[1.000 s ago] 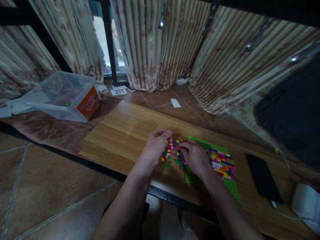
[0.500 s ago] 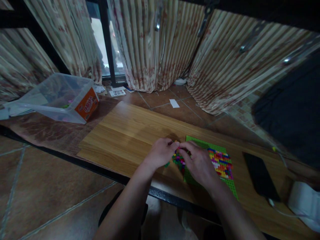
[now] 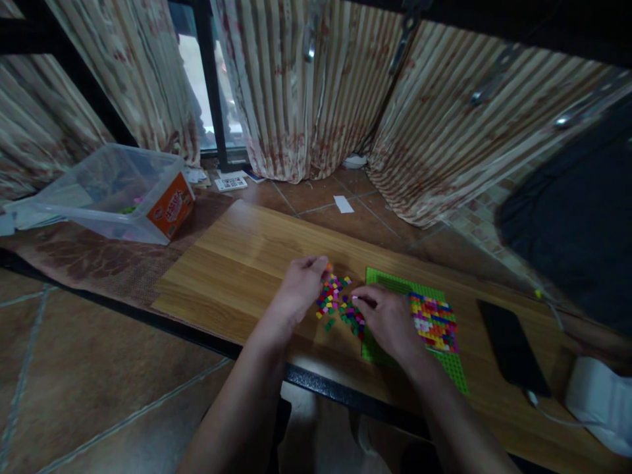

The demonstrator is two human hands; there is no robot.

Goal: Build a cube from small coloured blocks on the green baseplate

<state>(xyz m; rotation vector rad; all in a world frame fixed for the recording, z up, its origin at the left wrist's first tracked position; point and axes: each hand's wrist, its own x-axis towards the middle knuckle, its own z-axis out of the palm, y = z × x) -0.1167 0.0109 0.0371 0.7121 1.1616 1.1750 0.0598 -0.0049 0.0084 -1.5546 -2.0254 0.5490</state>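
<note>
My left hand (image 3: 302, 284) is closed at the left of the loose toy bricks (image 3: 332, 296), an orange brick (image 3: 328, 267) showing at its fingertips. To their right, my right hand (image 3: 390, 317) pinches a small pale brick (image 3: 354, 298) between thumb and finger. The loose bricks lie scattered on the wooden board in many colours. Partly under my right hand is a green studded baseplate (image 3: 457, 375). A block of multicoloured bricks (image 3: 434, 322) covers part of its right side, and my hand and forearm hide some of the plate.
Right of the baseplate lies a black phone (image 3: 512, 345) with a white cable, near a white device (image 3: 600, 401). A clear plastic bin (image 3: 113, 224) with an orange label stands at the far left. The wooden board (image 3: 237, 263) spans the low table; curtains (image 3: 296, 99) hang behind.
My hands were close together over the bricks and have moved apart. The left went left and slightly away from me, uncovering the loose bricks; the right shifted slightly right.
</note>
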